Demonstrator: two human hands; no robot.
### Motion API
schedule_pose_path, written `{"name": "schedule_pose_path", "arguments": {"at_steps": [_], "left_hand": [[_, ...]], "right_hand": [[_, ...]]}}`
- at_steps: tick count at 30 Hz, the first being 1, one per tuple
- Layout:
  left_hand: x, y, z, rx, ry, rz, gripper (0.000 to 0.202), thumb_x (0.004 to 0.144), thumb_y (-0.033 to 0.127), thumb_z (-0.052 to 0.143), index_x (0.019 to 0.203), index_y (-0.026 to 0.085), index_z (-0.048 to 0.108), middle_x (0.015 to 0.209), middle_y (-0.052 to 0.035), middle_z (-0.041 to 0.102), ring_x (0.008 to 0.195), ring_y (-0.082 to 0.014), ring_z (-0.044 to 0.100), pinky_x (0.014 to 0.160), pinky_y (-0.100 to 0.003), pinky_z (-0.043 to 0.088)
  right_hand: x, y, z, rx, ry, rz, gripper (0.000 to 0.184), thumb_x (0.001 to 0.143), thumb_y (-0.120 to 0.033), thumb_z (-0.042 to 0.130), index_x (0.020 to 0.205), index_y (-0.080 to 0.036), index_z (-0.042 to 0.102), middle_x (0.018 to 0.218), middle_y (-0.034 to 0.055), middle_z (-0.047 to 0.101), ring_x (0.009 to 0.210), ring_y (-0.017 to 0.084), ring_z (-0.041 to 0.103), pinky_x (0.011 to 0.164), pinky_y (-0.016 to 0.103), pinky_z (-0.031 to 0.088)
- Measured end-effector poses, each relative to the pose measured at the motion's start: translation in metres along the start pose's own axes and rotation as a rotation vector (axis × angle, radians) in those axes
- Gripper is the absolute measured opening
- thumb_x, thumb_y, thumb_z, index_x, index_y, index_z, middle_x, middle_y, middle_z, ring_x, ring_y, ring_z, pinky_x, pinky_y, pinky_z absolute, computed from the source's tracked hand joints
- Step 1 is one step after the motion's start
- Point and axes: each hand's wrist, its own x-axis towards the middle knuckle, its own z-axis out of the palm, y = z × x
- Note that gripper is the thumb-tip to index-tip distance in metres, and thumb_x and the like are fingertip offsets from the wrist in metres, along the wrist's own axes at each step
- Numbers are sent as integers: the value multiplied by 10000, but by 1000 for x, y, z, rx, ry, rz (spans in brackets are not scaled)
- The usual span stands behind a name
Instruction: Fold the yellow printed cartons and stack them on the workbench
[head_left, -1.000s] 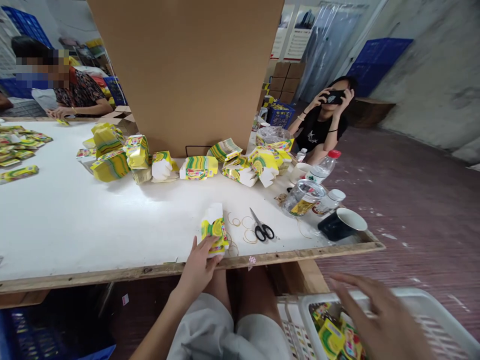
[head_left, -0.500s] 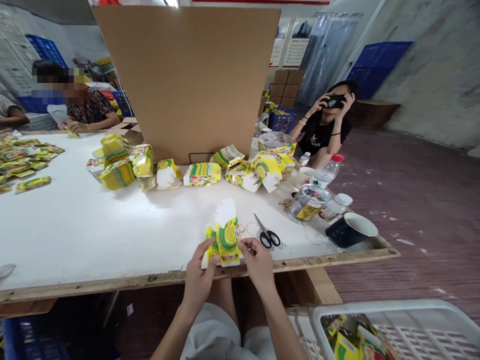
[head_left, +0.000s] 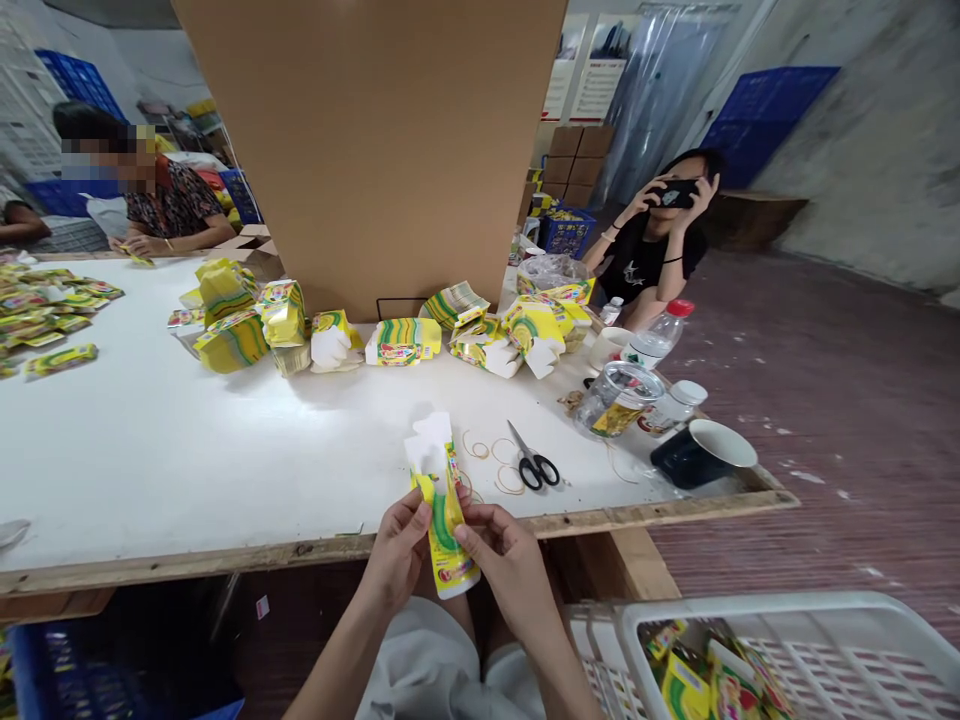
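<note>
Both hands now pinch one carton (head_left: pixel 442 505) — the left hand (head_left: pixel 400 552) at its left edge, the right hand (head_left: pixel 508 562) at its right edge, thumbs on the front. A second ago only the left hand held it on the bench (head_left: pixel 187 450), and the right hand was over the basket (head_left: pixel 787 620) at 4 o'clock. The carton has turned narrow and has come nearer, over the bench's near edge, its white flap up at 12 o'clock — I judge it is being squeezed into shape. The scissors (head_left: pixel 534 462) lie at 2 o'clock.
</note>
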Motion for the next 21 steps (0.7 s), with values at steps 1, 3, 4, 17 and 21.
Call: {"name": "schedule_pose_path", "arguments": {"at_steps": [1, 3, 4, 17, 21], "left_hand": [[1, -1, 1, 34, 20, 16, 328, 782, 385, 740, 1017, 157, 712, 918, -90, 783, 909, -245, 724, 809, -331, 567], [2, -4, 2, 94, 62, 47, 340, 773, 415, 741, 986, 153, 703, 915, -85, 781, 885, -245, 724, 770, -330, 569], [3, -5, 2, 111, 75, 53, 333, 778, 422, 733, 970, 151, 697, 919, -84, 780, 880, -244, 723, 759, -330, 567], [-19, 14, 3, 359, -142, 54, 600, 850, 286, 676, 1354, 260, 352, 997, -76, 724, 883, -203, 689, 778, -291, 518], [-24, 17, 5, 322, -229, -84, 435, 808, 246, 726, 1165, 246, 478, 853, -24, 708, 720, -148, 664, 652, -231, 504]], "right_hand": [[-1, -1, 1, -38, 16, -6, 339, 713, -465, 770, 842, -162, 693, 777, 55, 713, 700, 196, 622, 664, 314, 511], [-3, 0, 4, -97, 52, -18, 330, 737, -481, 734, 781, -162, 659, 692, 31, 668, 609, 170, 568, 586, 290, 484], [-4, 1, 5, -109, 66, -22, 333, 753, -492, 710, 746, -167, 635, 661, 22, 646, 582, 162, 547, 563, 284, 473], [-3, -7, -15, -104, -111, -166, 426, 884, -383, 596, 1284, -266, 507, 1025, 30, 643, 839, 175, 600, 754, 278, 496], [-4, -19, -25, -176, -148, -194, 209, 903, -407, 570, 888, -214, 648, 782, 3, 626, 731, 164, 574, 659, 241, 453]]}}
